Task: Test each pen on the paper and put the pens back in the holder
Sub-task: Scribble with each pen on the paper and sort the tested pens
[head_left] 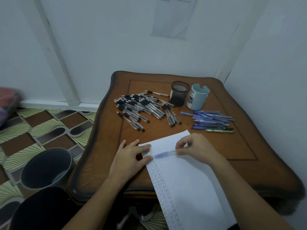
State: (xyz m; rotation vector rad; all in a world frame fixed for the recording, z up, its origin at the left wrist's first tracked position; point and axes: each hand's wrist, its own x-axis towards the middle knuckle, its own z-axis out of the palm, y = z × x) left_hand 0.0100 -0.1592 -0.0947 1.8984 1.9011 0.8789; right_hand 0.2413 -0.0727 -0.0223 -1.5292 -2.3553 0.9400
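Note:
A long white paper (187,183) lies on the wooden table (106,146), with rows of small pen marks down its left edge. My left hand (131,158) rests flat on the paper's top left corner, fingers spread. My right hand (197,148) pinches a blue capped pen (164,154) that lies nearly level over the paper, cap end pointing left. A black mesh holder (179,93) and a light blue holder (197,97) stand at the back. Several black pens (141,108) lie heaped left of them and several blue pens (211,120) lie on the right.
A green pen (219,130) lies at the near edge of the blue pile. A dark bin (46,168) stands on the patterned floor left of the table. White walls close in behind and to the right.

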